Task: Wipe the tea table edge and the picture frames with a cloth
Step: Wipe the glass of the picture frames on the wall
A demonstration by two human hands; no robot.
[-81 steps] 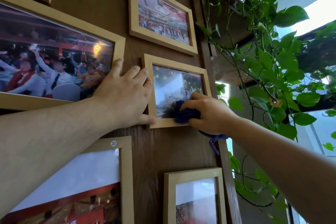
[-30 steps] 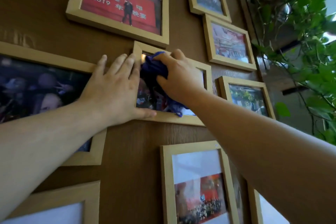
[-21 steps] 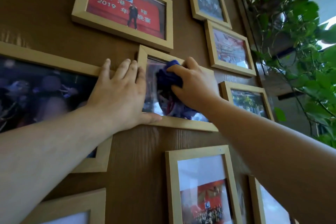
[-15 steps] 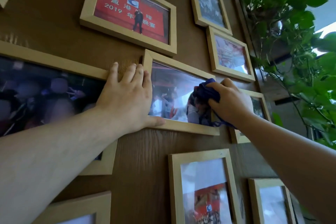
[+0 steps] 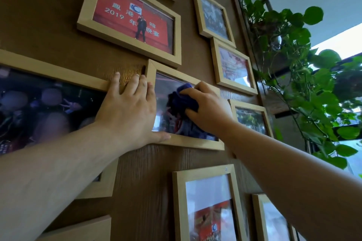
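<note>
- Our left hand lies flat, fingers together, bracing the middle frame;
- our right hand presses the bunched blue cloth against its glass

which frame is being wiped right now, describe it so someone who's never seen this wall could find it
On the brown wood-grain wall of pale wooden frames, find the red stage photo reading 2019. The frame being wiped hangs just below it, tilted. It alone has a left hand bracing its left edge and a right hand pressing a dark blue cloth on its glass.
</note>
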